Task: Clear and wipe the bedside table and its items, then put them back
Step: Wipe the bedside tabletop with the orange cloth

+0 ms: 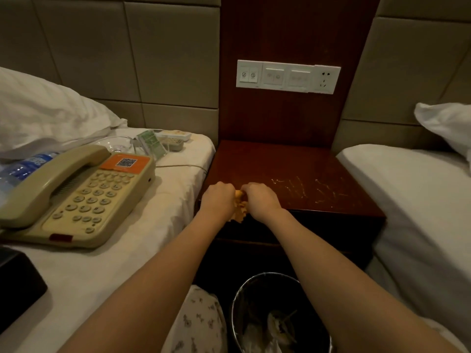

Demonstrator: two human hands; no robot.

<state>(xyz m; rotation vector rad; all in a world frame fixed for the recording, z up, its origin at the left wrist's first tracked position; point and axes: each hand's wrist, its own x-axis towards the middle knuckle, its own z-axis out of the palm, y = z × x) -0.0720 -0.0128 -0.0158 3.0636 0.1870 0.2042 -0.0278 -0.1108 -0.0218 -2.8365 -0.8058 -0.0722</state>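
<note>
The dark red wooden bedside table (293, 169) stands between two beds, its top bare, with pale scratch marks on the right. At its front left edge my left hand (219, 198) and my right hand (258, 200) both grip a bunched yellow cloth (240, 210) between them. The table's items lie on the left bed: a beige telephone (76, 197), a water bottle (23, 166), a glass dish (118, 145), a clear card stand (151, 145) and a power strip (174, 138).
A black waste bin (277, 317) with a liner and rubbish stands on the floor below the table. A white switch and socket panel (288, 76) is on the back board. A dark box (17, 286) sits at the left edge. Pillows lie on both beds.
</note>
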